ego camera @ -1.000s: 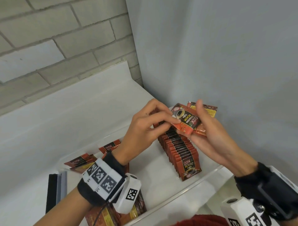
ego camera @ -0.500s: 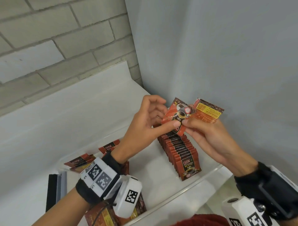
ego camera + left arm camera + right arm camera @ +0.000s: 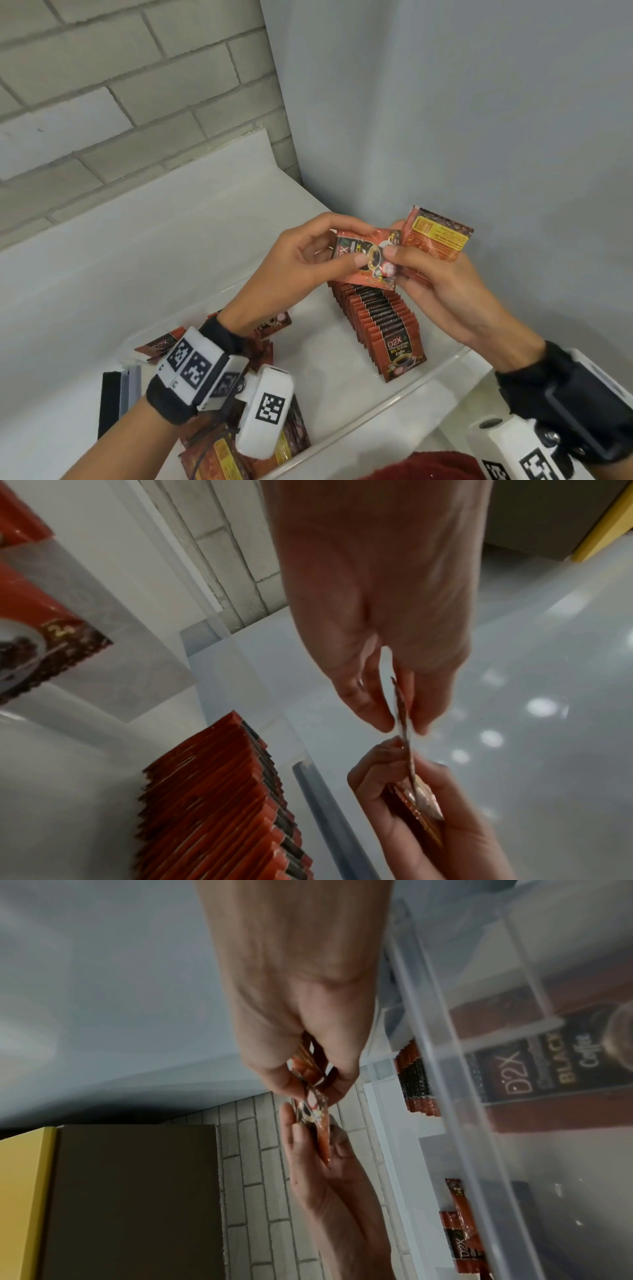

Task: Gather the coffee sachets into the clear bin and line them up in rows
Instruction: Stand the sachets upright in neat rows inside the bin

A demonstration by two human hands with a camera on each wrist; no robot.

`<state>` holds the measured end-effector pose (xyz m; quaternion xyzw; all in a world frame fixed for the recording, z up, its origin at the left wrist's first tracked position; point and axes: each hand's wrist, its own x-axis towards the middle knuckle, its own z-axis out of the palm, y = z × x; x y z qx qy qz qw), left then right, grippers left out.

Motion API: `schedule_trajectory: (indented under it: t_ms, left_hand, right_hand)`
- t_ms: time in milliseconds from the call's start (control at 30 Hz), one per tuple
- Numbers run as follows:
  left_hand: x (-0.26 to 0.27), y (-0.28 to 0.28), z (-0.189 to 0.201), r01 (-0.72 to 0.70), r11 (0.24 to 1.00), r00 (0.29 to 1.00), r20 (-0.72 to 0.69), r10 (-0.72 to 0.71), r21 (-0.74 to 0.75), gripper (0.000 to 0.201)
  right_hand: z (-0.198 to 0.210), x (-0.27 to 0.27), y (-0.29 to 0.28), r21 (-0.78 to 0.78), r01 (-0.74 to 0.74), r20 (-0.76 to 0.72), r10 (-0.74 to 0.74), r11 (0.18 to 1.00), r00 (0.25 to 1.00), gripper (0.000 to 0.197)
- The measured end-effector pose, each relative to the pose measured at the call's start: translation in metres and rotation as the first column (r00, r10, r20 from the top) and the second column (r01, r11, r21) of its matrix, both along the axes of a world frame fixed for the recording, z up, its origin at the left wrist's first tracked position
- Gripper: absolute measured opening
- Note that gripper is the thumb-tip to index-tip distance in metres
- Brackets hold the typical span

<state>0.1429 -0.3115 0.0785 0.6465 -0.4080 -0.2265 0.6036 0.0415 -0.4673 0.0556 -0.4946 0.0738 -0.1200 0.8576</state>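
Head view: both hands up over the clear bin (image 3: 442,371), meeting above the far end of the row of sachets (image 3: 380,317). Left hand (image 3: 291,270) pinches a sachet (image 3: 368,260) by its left part, thumb on the printed face, fingers curled behind. Right hand (image 3: 442,294) has its thumb on the same sachet's right side and also holds a second sachet (image 3: 436,238) fanned out behind, yellow label facing up. So both hands are grasping, neither released. Row stands on edge inside the bin toward its right side, front packet reads "D2X Black Coffee". Loose sachets (image 3: 270,322) lie flat in the bin's left part, partly under the left wrist; more loose ones near the bin's near-left corner, under the wrist camera. Dark flat block (image 3: 109,404) sits outside the bin at left. Brick wall (image 3: 102,102) behind, plain grey wall (image 3: 479,120) to the right. Left wrist view: left hand (image 3: 377,615) fingertips clamp the sachet (image 3: 402,718) edge-on; right hand (image 3: 421,818) below grips its lower end along with the other packet. Row of sachets (image 3: 212,799) sits lower left, red edges up, with the bin wall (image 3: 329,813) just beside it. Right wrist view: right hand (image 3: 301,1001) pinches the sachet (image 3: 315,1115) from above, left hand (image 3: 325,1177) holds it from below. Bin rim (image 3: 462,1096) runs down the right side; row of sachets (image 3: 416,1080) visible through it, loose ones (image 3: 459,1240) further down.
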Motion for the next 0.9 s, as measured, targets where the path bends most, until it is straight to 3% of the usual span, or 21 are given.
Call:
schedule_trajectory:
  t_ms: [133, 233, 367, 533, 733, 900]
  left_hand:
    - [0.009, 0.003, 0.001, 0.007, 0.999, 0.999, 0.048, -0.009, 0.053, 0.021]
    - [0.008, 0.003, 0.003, 0.147, 0.97, 0.975, 0.137, -0.175, 0.192, 0.024]
    - [-0.007, -0.009, -0.008, 0.344, 0.827, 0.815, 0.296, -0.498, 0.444, 0.028]
    - [-0.015, -0.026, -0.03, 0.334, 0.704, 0.611, 0.424, -0.668, 0.627, 0.031]
    - [-0.016, -0.031, -0.041, 0.281, 0.732, 0.472, 0.574, -0.669, 0.621, 0.03]
    - [-0.02, -0.03, -0.05, 0.209, 0.767, 0.37, 0.678, -0.636, 0.606, 0.03]
  right_hand:
    - [-0.002, 0.002, -0.001, 0.064, 0.097, 0.054, -0.101, 0.993, 0.993, 0.021]
    - [-0.004, 0.005, -0.006, 0.14, 0.235, 0.053, -0.244, 0.962, 0.968, 0.013]
    - [-0.005, 0.005, -0.008, 0.181, 0.28, 0.052, -0.293, 0.943, 0.955, 0.002]
    - [-0.005, 0.004, -0.008, 0.154, 0.27, 0.051, -0.281, 0.95, 0.958, 0.004]
    - [-0.003, 0.004, -0.007, 0.157, 0.251, 0.043, -0.26, 0.955, 0.965, 0.007]
    - [-0.002, 0.003, -0.006, 0.217, 0.205, 0.021, -0.214, 0.955, 0.977, 0.024]
